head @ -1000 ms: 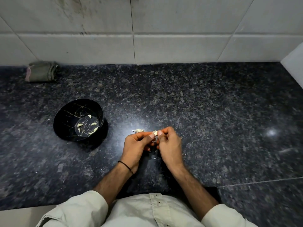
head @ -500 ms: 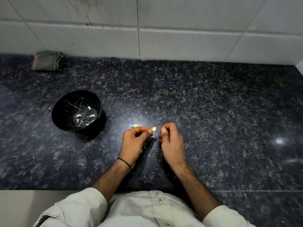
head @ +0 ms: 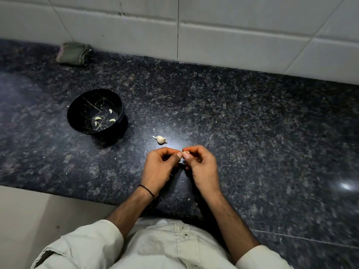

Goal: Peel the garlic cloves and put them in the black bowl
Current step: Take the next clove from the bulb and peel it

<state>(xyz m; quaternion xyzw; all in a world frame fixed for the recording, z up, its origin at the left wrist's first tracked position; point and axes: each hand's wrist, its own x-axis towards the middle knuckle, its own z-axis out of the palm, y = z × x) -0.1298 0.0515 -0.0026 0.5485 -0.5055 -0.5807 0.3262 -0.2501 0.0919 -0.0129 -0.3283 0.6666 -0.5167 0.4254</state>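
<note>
Peeled cloves [head: 98,118] lie in the black bowl [head: 81,100] at centre-left, the garlic bulb [head: 160,139] sits mid-frame, and just below it the left hand [head: 158,167] and right hand [head: 204,167] both pinch one clove [head: 185,152], seemingly mid-peel, so its skin must be stripped before it goes left into the bowl.

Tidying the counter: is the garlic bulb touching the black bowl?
Apart. The head view shows a clear strip of dark counter between the garlic bulb and the black bowl.

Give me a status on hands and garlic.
Left hand and right hand pinch one small pale garlic clove. Peeled cloves in round black bowl. Small white garlic bulb apart on dark speckled counter, nothing blocking.
</note>
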